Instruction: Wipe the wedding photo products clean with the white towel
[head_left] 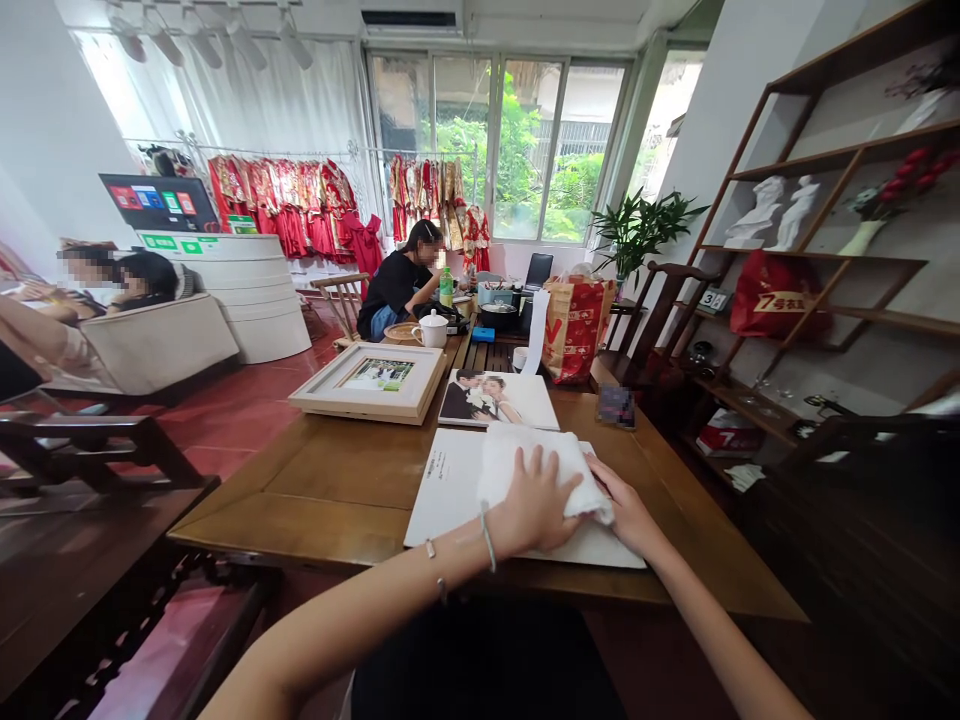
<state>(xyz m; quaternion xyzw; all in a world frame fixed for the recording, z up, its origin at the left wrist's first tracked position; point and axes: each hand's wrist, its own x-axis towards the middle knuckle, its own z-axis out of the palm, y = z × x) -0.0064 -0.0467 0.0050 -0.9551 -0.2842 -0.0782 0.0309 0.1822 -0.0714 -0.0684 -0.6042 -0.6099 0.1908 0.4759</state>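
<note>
A white folded cloth lies on a large white album near the front edge of the wooden table. My left hand rests flat on the cloth, fingers spread. My right hand touches the cloth's right edge, its fingers curled onto the fabric. Behind the album lies a second album with a couple's photo on its cover. A framed photo sits to its left.
A person in black sits at the far end of the table beside a white teapot and a red paper bag. A wooden shelf unit stands at the right, with dark wooden chairs at the left.
</note>
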